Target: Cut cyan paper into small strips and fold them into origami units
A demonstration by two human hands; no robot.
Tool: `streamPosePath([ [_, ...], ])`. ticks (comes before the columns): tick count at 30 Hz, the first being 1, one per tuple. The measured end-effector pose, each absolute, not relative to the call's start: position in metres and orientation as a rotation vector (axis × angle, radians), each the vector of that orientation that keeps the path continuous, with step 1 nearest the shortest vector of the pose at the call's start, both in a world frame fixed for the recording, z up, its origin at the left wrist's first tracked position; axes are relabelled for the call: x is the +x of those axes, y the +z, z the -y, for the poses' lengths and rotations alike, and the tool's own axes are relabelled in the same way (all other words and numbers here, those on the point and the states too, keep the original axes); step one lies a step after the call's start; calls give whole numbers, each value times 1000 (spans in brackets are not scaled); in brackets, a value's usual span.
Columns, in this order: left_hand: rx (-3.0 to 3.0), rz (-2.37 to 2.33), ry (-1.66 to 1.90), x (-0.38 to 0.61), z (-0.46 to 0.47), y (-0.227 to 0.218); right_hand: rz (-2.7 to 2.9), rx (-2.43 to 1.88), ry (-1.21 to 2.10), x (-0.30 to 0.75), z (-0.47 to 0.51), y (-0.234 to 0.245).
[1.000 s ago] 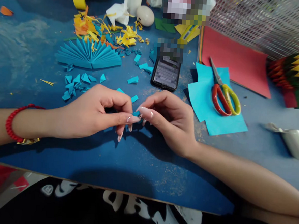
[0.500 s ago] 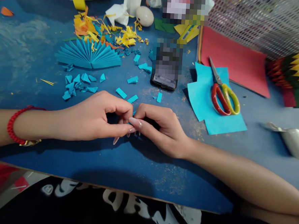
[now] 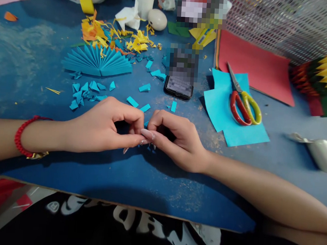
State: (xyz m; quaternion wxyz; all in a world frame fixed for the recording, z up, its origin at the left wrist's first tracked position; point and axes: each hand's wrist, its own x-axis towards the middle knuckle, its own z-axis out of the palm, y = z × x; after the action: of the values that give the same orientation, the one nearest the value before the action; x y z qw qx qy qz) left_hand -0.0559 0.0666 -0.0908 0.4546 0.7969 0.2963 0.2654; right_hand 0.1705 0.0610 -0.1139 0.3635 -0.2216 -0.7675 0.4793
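Note:
My left hand (image 3: 110,128) and my right hand (image 3: 176,140) meet at their fingertips, just above the table. Both are closed in a pinch, thumbs touching, on a small blue paper piece that the fingers almost wholly hide. Beyond the hands lie several loose blue paper strips (image 3: 132,101). A heap of small folded blue paper pieces (image 3: 83,92) is behind my left hand. Farther back, a pleated blue paper fan (image 3: 100,63) stands spread. To the right, scissors (image 3: 242,101) with red and yellow-green handles rest on blue paper sheets (image 3: 217,107).
A phone (image 3: 179,84) lies behind my right hand. Yellow and orange paper scraps (image 3: 137,41), a white egg-shaped object (image 3: 157,19) and a white roll (image 3: 145,3) are at the back. Red paper (image 3: 255,65) lies before a mesh basket (image 3: 258,21). A silvery case (image 3: 324,154) sits far right.
Both hands stay pinched together, with only slight finger movement. The bit of blue paper that showed between the fingertips is now more covered. The view has shifted slightly.

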Motion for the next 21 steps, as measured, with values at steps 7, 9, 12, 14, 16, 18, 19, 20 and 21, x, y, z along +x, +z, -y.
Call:
streamPosePath([
  [7, 2351, -693, 792, -62, -61, -100, 1962, -632, 1167, 170, -59, -113],
  [9, 2506, -674, 814, -63, -60, -102, 1975, -655, 1175, 170, -59, -112],
  [12, 2688, -689, 915, -63, -58, -104, 1991, -660, 1173, 170, -58, -111],
  [14, 2756, -705, 982, -63, -57, -105, 1993, -655, 1172, 170, -58, -111],
  [16, 2800, -696, 1010, -62, -56, -106, 1997, -648, 1166, 170, -58, -111],
  [18, 2825, -678, 1013, -62, -56, -106, 2005, -639, 1159, 170, -58, -111],
  [19, 2828, -669, 1012, -62, -56, -106, 2008, -636, 1155, 170, -58, -112],
  [20, 2829, -660, 1003, -62, -56, -107, 2010, -635, 1154, 169, -59, -112],
  [21, 2828, -653, 997, -63, -57, -107, 2012, -634, 1154, 169, -59, -112],
])
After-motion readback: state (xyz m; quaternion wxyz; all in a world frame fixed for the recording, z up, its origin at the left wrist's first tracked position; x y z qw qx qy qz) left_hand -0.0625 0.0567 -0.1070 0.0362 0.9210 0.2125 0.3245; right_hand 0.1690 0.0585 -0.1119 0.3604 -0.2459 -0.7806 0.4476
